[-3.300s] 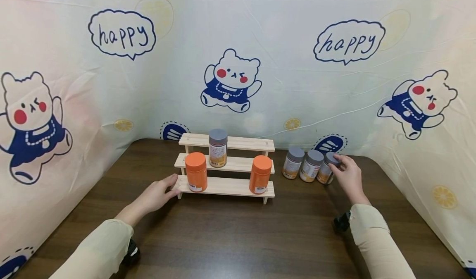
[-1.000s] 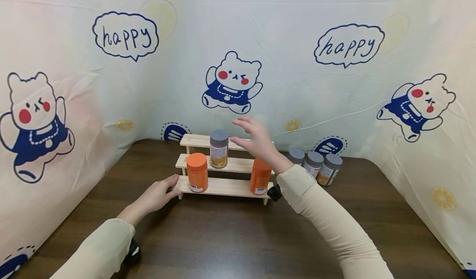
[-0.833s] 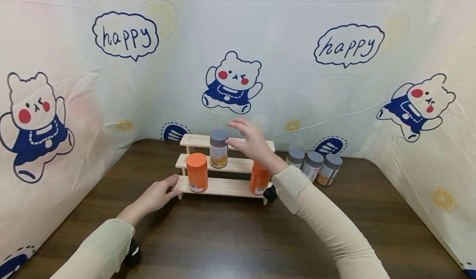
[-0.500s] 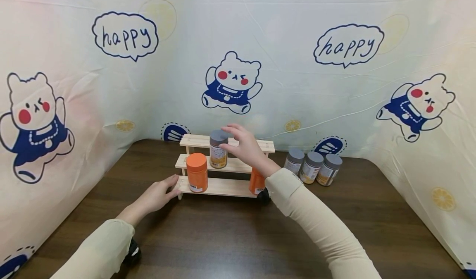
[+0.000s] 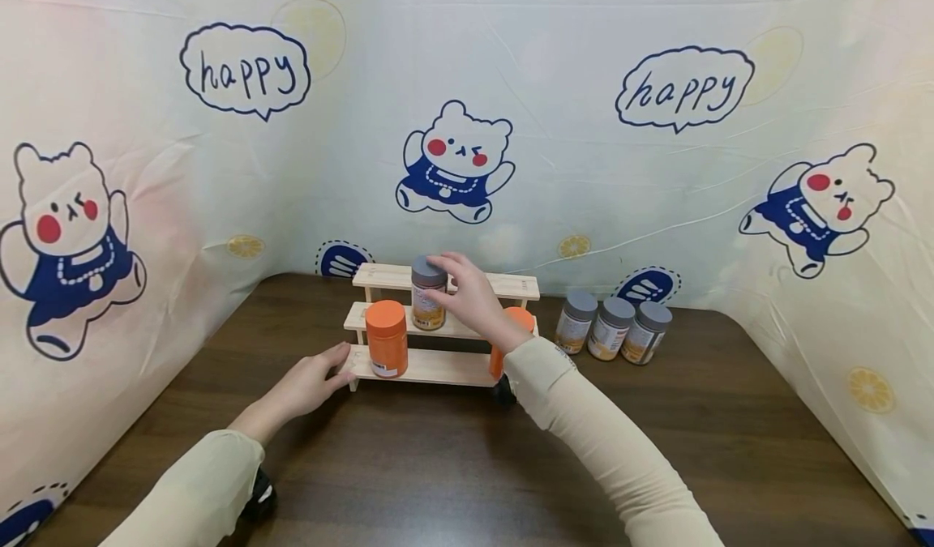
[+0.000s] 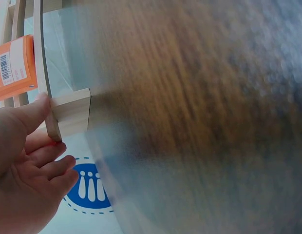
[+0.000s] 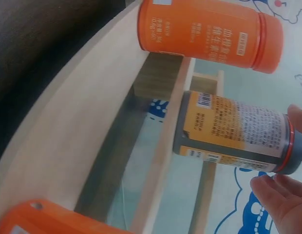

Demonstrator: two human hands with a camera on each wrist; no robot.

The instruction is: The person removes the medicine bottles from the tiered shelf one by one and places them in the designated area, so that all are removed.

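My left hand (image 5: 310, 381) pinches the left end of the three-tier wooden rack's (image 5: 438, 366) lowest shelf. In the left wrist view the thumb lies over the board and fingers are beneath it. A grey-capped supplement bottle (image 5: 428, 308) with a yellow-and-white label stands on the middle tier. My right hand (image 5: 470, 297) has its fingers and thumb around that bottle's grey cap (image 7: 292, 151). On the lowest shelf stand an orange bottle (image 5: 387, 340) at left and another orange bottle (image 5: 497, 361) at right, partly hidden by the right forearm.
Right of the rack, three grey-capped bottles (image 5: 611, 328) stand in a row on the dark wooden table (image 5: 409, 466). A printed cloth (image 5: 554, 166) hangs behind and at both sides. The rack's top tier (image 5: 503, 285) is low in front of it.
My right hand has come from the rightmost bottle in the table row over to the rack, then lower and left onto the grey-capped bottle. The left hand keeps its hold; the bottles stay put.
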